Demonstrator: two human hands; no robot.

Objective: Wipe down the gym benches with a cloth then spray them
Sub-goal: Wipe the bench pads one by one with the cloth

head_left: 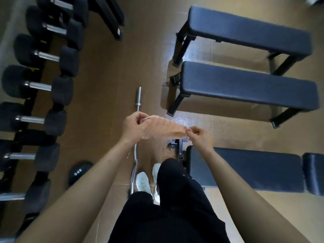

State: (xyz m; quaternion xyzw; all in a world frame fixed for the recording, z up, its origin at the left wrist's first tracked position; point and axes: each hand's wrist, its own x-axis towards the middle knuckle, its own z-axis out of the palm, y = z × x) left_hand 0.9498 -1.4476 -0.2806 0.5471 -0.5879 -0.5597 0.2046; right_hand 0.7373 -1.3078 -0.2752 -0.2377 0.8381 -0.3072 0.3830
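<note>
A pale pink striped cloth is stretched in the air between my two hands, blurred by motion. My left hand pinches its left edge. My right hand pinches its right corner. Three dark padded benches stand to my right: a near one just below my right hand, a middle one, and a far one. No spray bottle is in view.
A rack of black dumbbells lines the left side. A chrome curl bar lies on the brown floor by my white shoes. A black 5 kg weight sits near the rack.
</note>
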